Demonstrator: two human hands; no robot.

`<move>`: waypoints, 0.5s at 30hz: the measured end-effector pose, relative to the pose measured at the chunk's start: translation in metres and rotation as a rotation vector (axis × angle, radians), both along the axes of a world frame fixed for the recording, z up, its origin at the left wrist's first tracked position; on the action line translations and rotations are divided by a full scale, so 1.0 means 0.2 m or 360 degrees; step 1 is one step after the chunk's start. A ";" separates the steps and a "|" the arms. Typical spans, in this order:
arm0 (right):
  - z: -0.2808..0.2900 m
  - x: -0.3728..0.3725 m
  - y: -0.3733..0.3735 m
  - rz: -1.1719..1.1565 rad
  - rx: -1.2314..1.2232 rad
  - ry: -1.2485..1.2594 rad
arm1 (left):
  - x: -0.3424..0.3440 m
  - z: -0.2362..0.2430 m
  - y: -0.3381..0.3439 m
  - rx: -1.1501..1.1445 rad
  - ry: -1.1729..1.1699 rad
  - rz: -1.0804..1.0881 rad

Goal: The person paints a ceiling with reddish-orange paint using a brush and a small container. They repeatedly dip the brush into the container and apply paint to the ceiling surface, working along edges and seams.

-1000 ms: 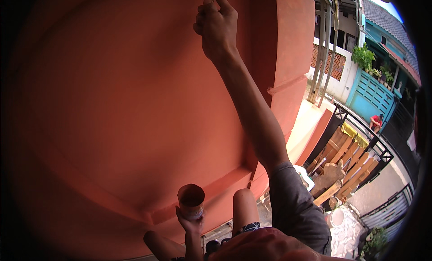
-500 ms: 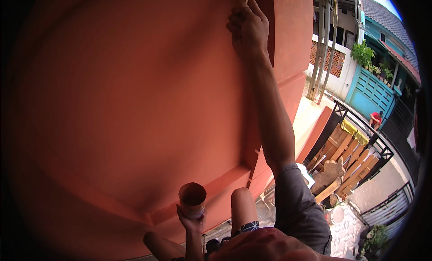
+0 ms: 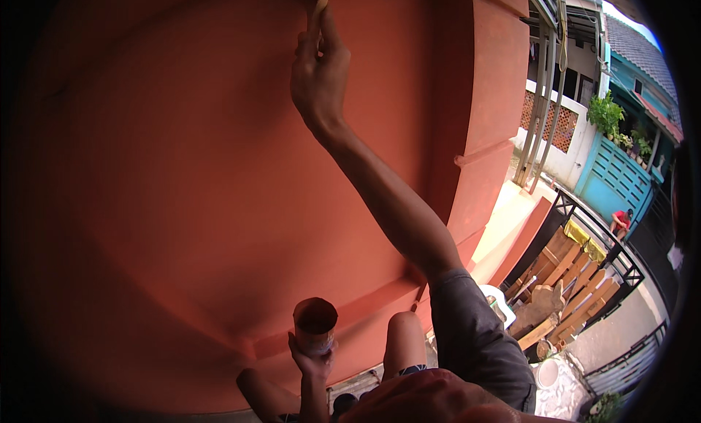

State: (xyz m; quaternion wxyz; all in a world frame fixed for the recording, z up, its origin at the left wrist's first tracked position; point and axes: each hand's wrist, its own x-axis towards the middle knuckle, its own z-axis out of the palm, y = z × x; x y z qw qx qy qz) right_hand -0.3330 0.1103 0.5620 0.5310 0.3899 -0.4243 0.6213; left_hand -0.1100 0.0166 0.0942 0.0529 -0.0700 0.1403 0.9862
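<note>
The flat face of the orange-red wall (image 3: 219, 175) spreads wide on both sides of the right hand (image 3: 321, 80); a ledge (image 3: 365, 302) bounds it below, and a projecting pillar (image 3: 496, 80) closes it at the right; the two hands are well apart, the right clamped on a pale-handled tool (image 3: 321, 10) near the top edge, the left hand (image 3: 312, 362) wrapped around a cup (image 3: 315, 339) low before the wall; bent knees (image 3: 405, 343) rise either side of the left hand; beyond the pillar are wooden planks (image 3: 577, 277), a black metal gate (image 3: 610, 240) and a white bucket (image 3: 546, 374); the cup is roughly upright, its mouth open, its inside dark reddish-brown; the tool's far end is too dark to make out.
</note>
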 end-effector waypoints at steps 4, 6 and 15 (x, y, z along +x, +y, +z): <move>-0.08 0.16 -0.14 0.0067 0.0265 -0.0135 | 0.04 -0.02 -0.05 -0.0033 0.0076 0.0038; -0.11 0.19 -0.13 0.0081 0.0462 -0.0156 | 0.05 -0.04 -0.07 -0.0011 0.0094 0.0037; -0.03 0.03 0.46 -0.0058 0.0324 -0.0365 | 0.07 -0.05 -0.08 -0.0014 0.0149 -0.0099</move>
